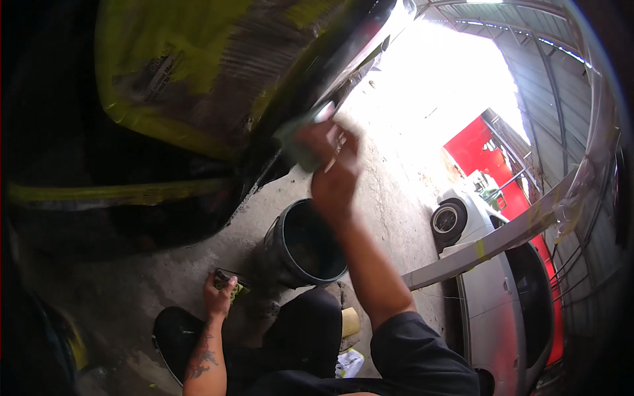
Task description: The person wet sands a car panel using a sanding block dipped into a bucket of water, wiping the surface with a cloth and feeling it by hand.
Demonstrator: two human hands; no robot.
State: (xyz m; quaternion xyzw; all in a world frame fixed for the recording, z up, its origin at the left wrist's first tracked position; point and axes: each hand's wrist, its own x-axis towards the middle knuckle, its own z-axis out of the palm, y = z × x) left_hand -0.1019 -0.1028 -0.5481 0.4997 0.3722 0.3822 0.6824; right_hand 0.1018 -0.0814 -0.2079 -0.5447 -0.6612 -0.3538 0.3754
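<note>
My right hand [335,165], smeared by motion, is raised against the lower edge of a black car body [198,221]. Its fingers are closed on a flat grey-green sheet [296,144], too blurred to name more exactly. Low on the left, my left hand [220,294] grips a small black and yellow-green object [234,288] whose kind I cannot make out. Between the two arms stands a dark bucket [269,249], partly behind my right wrist. Yellow masking [198,129] borders the car's window, and a strip of it runs along the body below.
A pale yellow block [350,322] and a crumpled white-and-green wrapper [349,363] lie by my knee. A slanting grey post [485,251] crosses the right side, before a silver car [485,297] and a red panel [472,142]. Concrete floor [396,191] spreads around the bucket.
</note>
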